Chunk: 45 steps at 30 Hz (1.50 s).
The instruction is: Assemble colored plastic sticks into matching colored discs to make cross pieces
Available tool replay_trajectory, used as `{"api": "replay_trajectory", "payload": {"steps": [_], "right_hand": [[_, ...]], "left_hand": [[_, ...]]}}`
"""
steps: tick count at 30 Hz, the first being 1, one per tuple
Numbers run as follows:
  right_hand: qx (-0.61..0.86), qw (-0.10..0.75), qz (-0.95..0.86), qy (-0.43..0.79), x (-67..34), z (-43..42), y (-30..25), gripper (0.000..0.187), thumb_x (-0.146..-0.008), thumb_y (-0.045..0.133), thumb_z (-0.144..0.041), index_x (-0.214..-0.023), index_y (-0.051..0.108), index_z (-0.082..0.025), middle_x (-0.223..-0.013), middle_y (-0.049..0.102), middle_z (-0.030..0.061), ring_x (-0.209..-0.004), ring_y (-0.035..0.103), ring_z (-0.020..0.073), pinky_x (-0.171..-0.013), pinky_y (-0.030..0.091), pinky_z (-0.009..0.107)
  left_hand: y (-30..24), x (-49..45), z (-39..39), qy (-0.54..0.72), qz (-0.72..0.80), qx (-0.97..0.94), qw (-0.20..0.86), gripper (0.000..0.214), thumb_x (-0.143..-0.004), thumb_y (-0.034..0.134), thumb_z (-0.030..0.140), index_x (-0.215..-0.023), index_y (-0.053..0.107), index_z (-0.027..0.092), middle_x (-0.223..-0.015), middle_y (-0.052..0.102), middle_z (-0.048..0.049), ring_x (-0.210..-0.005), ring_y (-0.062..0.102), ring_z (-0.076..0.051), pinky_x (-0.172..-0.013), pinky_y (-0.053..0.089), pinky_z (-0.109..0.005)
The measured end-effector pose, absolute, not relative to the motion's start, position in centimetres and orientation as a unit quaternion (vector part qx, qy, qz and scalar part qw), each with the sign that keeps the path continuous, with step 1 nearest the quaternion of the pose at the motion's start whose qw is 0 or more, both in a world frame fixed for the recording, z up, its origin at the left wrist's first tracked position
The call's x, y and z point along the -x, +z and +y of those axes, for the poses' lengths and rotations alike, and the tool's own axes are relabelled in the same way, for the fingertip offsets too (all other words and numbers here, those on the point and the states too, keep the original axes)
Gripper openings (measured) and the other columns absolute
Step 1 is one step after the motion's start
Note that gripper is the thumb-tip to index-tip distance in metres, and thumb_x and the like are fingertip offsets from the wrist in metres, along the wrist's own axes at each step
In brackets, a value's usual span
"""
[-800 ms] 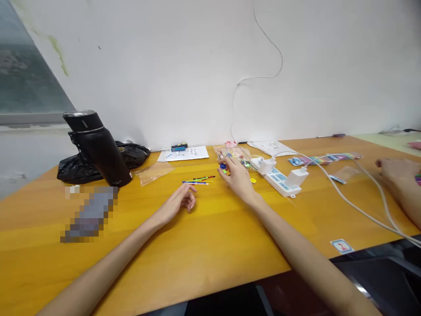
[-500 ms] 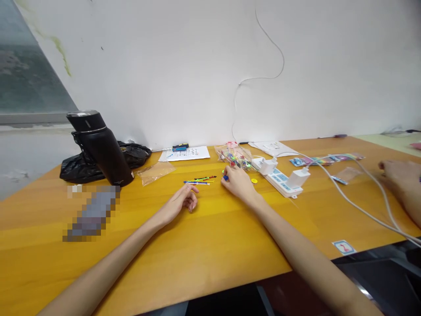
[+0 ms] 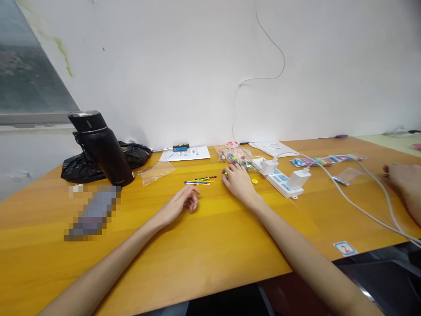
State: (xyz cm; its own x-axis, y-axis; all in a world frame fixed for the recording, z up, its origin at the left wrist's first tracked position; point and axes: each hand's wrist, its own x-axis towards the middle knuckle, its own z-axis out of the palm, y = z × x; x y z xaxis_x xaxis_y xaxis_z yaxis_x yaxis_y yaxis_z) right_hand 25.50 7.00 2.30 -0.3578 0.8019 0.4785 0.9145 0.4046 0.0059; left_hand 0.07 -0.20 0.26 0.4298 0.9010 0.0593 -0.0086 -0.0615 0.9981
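A: Where are the hands?
B: A person seated at a yellow-brown wooden table [image 3: 204, 259] rests both bare forearms across it. The left hand [image 3: 181, 202] lies half open on its side, fingers loosely curled, with nothing visible in its hold.

A: And the right?
B: The right hand [image 3: 239, 182] bends palm-down, fingers arched toward the tabletop, with a small green piece [image 3: 226, 174] peeking out by the fingertips. Whether the fingers grip anything cannot be told; the palm is hidden.

A: What lies about them?
B: Thin coloured plastic sticks [image 3: 200, 181] form a loose pile just beyond the left hand, between the two hands; whether they touch it is unclear. A yellow plastic disc [image 3: 254, 181] sits just right of the right hand. Behind that hand, a clear bag of small colourful parts [image 3: 234, 154] rests near the wall.

A: The surroundings?
B: A white power strip [image 3: 278, 181] bearing two plugged-in chargers stands to the right. At left, a black insulated bottle [image 3: 104, 151] stands before a crumpled black plastic bag [image 3: 82, 170]. At the far right, a co-worker's hand [image 3: 403, 177] rests on the table.
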Motion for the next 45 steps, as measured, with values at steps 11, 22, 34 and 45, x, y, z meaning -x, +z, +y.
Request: {"api": "replay_trajectory", "payload": {"steps": [11, 22, 34, 45], "right_hand": [[0.389, 0.184, -0.893, 0.133, -22.9, 4.5, 3.5, 0.018, -0.093, 0.051, -0.015, -0.095, 0.068, -0.02, -0.077, 0.069, 0.0015, -0.067, 0.057, 0.0141, -0.064, 0.033, 0.024], [0.342, 0.118, -0.914, 0.184, -22.2, 3.1, 3.9, 0.007, -0.09, 0.056, -0.022, -0.093, 0.062, -0.019, -0.071, 0.06, -0.0014, -0.061, 0.049, 0.0118, -0.058, 0.026, 0.024], [0.339, 0.108, -0.915, 0.187, -22.2, 3.0, 4.0, 0.006, -0.089, 0.057, -0.022, -0.092, 0.061, -0.019, -0.075, 0.062, -0.0001, -0.064, 0.05, 0.012, -0.059, 0.027, 0.024], [0.335, 0.113, -0.917, 0.187, -22.1, 3.0, 4.0, 0.004, -0.09, 0.057, -0.022, -0.091, 0.059, -0.019, -0.072, 0.059, -0.0018, -0.062, 0.047, 0.0112, -0.058, 0.027, 0.024]], "left_hand": [[1.4, 0.0, -1.1, 0.32, 0.401, -0.735, 0.443, 0.025, -0.102, 0.042, 0.039, -0.105, 0.057, 0.02, -0.072, 0.056, 0.0022, -0.067, 0.048, -0.014, -0.068, 0.038, -0.026], [1.3, 2.5, 0.2, 0.237, 0.514, -0.801, 0.194, 0.019, -0.097, 0.042, 0.027, -0.103, 0.06, 0.024, -0.08, 0.066, 0.0007, -0.074, 0.06, -0.019, -0.07, 0.038, -0.028], [1.5, 2.2, -0.2, 0.222, 0.509, -0.81, 0.19, 0.019, -0.096, 0.042, 0.025, -0.106, 0.058, 0.025, -0.083, 0.066, 0.0008, -0.075, 0.059, -0.018, -0.069, 0.038, -0.028], [1.5, 2.3, -0.2, 0.222, 0.505, -0.814, 0.181, 0.019, -0.096, 0.042, 0.026, -0.106, 0.058, 0.023, -0.082, 0.066, -0.0014, -0.075, 0.059, -0.02, -0.068, 0.038, -0.029]]}}
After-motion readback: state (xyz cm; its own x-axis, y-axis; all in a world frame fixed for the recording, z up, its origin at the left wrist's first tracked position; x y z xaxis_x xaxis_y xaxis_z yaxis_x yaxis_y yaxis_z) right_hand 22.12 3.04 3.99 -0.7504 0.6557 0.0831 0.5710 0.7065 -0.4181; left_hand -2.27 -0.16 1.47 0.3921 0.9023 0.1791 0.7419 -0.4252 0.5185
